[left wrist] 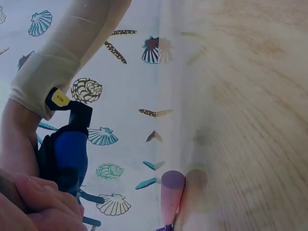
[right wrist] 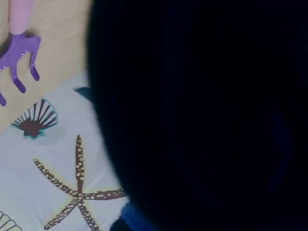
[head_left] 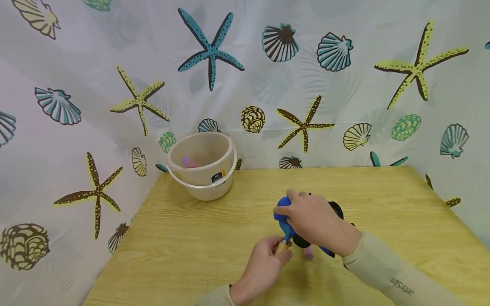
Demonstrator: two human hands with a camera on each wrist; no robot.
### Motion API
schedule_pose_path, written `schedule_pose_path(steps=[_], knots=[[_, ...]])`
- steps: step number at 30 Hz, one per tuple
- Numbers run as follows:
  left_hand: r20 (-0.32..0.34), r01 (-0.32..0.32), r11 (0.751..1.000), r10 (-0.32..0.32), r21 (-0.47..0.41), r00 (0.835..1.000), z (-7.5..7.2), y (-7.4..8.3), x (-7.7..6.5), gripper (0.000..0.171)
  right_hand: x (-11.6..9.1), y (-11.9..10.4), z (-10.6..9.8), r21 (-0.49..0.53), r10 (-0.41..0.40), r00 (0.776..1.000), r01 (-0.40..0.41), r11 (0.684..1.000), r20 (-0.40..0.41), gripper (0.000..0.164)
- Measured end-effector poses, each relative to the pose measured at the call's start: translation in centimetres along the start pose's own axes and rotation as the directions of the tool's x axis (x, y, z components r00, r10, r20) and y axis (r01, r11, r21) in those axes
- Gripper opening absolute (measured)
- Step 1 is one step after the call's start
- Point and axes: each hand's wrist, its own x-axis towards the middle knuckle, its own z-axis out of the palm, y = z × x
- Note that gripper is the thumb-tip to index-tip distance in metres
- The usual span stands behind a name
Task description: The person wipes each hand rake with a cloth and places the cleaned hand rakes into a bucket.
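Low in the middle of the head view, my left hand [head_left: 262, 263] grips the wooden handle [head_left: 282, 246] of a small hand rake. Its blue metal head [head_left: 285, 229] points up toward my right hand, and blue tines [left wrist: 90, 198] show in the left wrist view. My right hand [head_left: 311, 214] curls over a rounded blue thing [head_left: 284, 201] right at the rake's head; its kind cannot be told. Beneath my hands lies a second rake with a pink handle [head_left: 308, 252] and a purple fork [right wrist: 21, 55]. A dark shape fills most of the right wrist view.
At the back left of the wooden table [head_left: 183, 250] stands a cream bucket [head_left: 206, 189] with its bail hanging forward. Inside it shows a pink and purple thing [head_left: 187, 162]. A cloth with shells and starfish [head_left: 260, 85] hangs around the table's back and sides.
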Motion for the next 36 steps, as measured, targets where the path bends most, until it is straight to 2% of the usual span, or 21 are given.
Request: schedule_pose_path(steps=[2, 5, 8, 11, 14, 18, 22, 25, 28, 30, 33, 35, 36], knots=[[0.0, -0.005, 1.0, 0.005, 0.009, 1.0, 0.1, -0.2, 0.0, 0.017, -0.5, -0.1, -0.3, 0.033, -0.041, 0.998, 0.039, 0.999, 0.047, 0.025], [-0.005, -0.029, 0.999, 0.029, 0.018, 1.0, 0.2, -0.3, 0.0, 0.02, -1.2, -0.6, -1.1, 0.071, -0.101, 0.992, 0.096, 0.993, 0.075, 0.026], [-0.009, -0.062, 0.998, 0.062, 0.02, 0.998, 0.3, -0.1, -0.1, 0.021, -1.3, -0.9, -2.0, 0.094, -0.102, 0.988, 0.092, 0.991, 0.112, 0.023], [0.003, -0.073, 0.997, 0.073, 0.018, 0.997, 0.4, 0.1, -0.1, 0.016, -0.7, -0.9, -2.6, 0.094, -0.054, 0.987, 0.04, 0.995, 0.154, 0.021], [0.009, -0.059, 0.998, 0.059, 0.026, 0.998, 0.4, 0.3, -0.1, 0.013, 0.1, -0.5, -2.4, 0.09, 0.012, 0.984, -0.028, 0.996, 0.178, 0.023], [0.025, -0.023, 1.0, 0.022, 0.02, 0.999, 0.5, 0.3, -0.3, 0.021, 0.9, 0.7, -1.4, 0.08, 0.126, 0.979, -0.14, 0.987, 0.162, 0.021], [0.028, -0.033, 0.999, 0.033, 0.028, 0.999, 0.7, 0.2, -0.6, 0.028, 1.2, 2.5, -0.5, 0.106, 0.227, 0.956, -0.249, 0.963, 0.186, 0.022], [0.025, -0.045, 0.998, 0.044, 0.04, 0.999, 0.9, 0.2, -0.7, 0.03, 1.5, 3.9, -0.2, 0.195, 0.253, 0.926, -0.313, 0.93, 0.28, 0.028], [0.022, -0.048, 0.998, 0.047, 0.049, 0.999, 1.0, 0.3, -0.8, 0.029, 1.9, 5.6, 0.0, 0.314, 0.224, 0.901, -0.349, 0.883, 0.372, 0.032], [0.018, -0.064, 0.997, 0.063, 0.054, 0.998, 1.0, 0.3, -0.9, 0.028, 2.1, 6.6, 0.1, 0.401, 0.192, 0.889, -0.369, 0.839, 0.416, 0.032], [0.009, -0.081, 0.995, 0.08, 0.053, 0.997, 1.1, 0.4, -1.0, 0.027, 1.9, 7.9, 0.5, 0.512, 0.151, 0.887, -0.382, 0.769, 0.435, 0.031], [0.003, -0.085, 0.995, 0.085, 0.047, 0.996, 1.1, 0.5, -1.1, 0.026, 1.6, 8.2, 0.7, 0.558, 0.151, 0.887, -0.398, 0.728, 0.436, 0.032], [0.0, -0.08, 0.996, 0.08, 0.04, 0.997, 1.1, 0.5, -1.1, 0.025, 1.3, 8.2, 0.8, 0.566, 0.164, 0.888, -0.406, 0.717, 0.429, 0.034]])
